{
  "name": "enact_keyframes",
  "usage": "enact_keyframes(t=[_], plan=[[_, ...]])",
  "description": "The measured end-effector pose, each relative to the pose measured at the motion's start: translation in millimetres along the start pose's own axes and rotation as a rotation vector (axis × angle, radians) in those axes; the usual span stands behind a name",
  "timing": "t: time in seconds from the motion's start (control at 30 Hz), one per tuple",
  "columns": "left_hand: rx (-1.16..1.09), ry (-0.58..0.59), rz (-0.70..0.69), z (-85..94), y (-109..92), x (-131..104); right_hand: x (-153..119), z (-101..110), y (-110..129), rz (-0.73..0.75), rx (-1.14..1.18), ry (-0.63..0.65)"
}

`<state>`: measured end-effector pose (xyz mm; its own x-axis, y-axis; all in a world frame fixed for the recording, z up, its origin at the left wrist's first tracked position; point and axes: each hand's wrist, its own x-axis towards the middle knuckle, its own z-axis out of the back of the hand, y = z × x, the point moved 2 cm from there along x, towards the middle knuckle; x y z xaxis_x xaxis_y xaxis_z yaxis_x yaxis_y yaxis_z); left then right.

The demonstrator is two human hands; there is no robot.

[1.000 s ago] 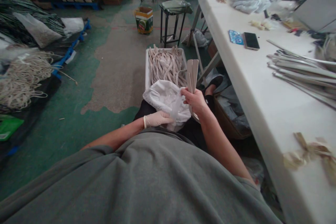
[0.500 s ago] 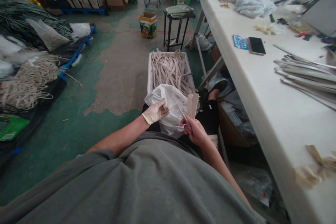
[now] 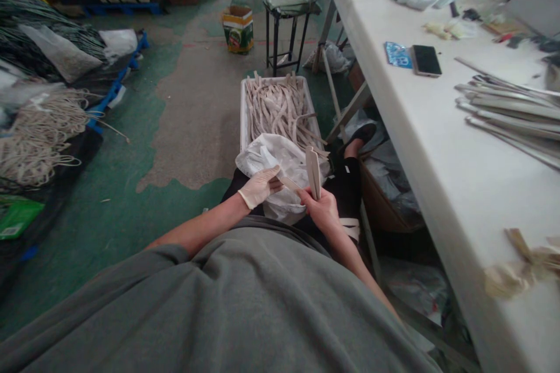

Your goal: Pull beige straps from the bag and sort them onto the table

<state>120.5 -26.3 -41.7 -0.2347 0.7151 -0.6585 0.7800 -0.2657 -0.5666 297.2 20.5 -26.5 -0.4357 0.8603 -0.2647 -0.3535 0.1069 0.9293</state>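
Observation:
My left hand (image 3: 261, 186), in a pale glove, has its fingers closed on one end of a flat beige strap (image 3: 289, 184). The strap stretches across to my right hand (image 3: 322, 207), which pinches its other end. Out of the top of my bare right fist stand several more beige straps, bunched together (image 3: 312, 168). Beneath both hands a white plastic bag (image 3: 283, 210) lies open across my lap. Just beyond it, a white crate (image 3: 243, 113) holds a heap of long beige strips (image 3: 277, 106).
At my right runs a long white table (image 3: 420, 145) bearing a phone (image 3: 426, 60), a blue packet (image 3: 398, 55) and a bundle of strips (image 3: 511, 111). A stool (image 3: 291, 6) and a carton (image 3: 238, 32) stand ahead. Coiled cords (image 3: 41, 134) lie on the left.
A strap now spans between my two hands, where a thin strip stuck out from my right hand before. The bunched straps have turned more edge-on. The view has shifted slightly.

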Motion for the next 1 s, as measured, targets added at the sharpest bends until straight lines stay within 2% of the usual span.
enact_keyframes(t=[0.23, 0.3, 0.37, 0.43, 0.53, 0.63, 0.77, 0.9, 1.0], plan=[[0.116, 0.093, -0.035, 7.4, 19.5, 3.9, 2.6, -1.1, -3.8, 0.127, -0.24, -0.08], [0.146, 0.136, -0.018, 6.0, 28.0, 3.9, 5.3, -4.6, -1.9, 0.142, -0.277, -0.071], [0.135, 0.169, 0.025, 4.2, 31.0, 4.1, 7.8, -4.6, 1.3, 0.12, -0.253, -0.01], [0.081, 0.135, 0.026, 5.2, 23.6, 5.5, 8.2, 1.7, 4.2, 0.071, -0.199, 0.117], [0.011, 0.023, -0.049, 11.9, 1.8, 6.9, 5.9, 18.5, 5.1, -0.016, -0.149, 0.301], [0.02, 0.041, -0.052, 13.3, -4.3, 3.7, 8.7, 26.4, 6.2, -0.044, -0.201, 0.28], [0.03, 0.153, -0.063, 5.0, 9.7, -0.2, 17.2, 10.8, 18.6, 0.041, -0.307, 0.246], [-0.032, 0.064, -0.256, 14.8, 0.1, -1.1, 19.0, 1.3, 32.6, 0.084, -0.317, 0.366], [-0.027, 0.007, -0.31, 28.3, -7.3, -5.7, 22.8, -4.6, 39.9, 0.107, -0.384, 0.371]])
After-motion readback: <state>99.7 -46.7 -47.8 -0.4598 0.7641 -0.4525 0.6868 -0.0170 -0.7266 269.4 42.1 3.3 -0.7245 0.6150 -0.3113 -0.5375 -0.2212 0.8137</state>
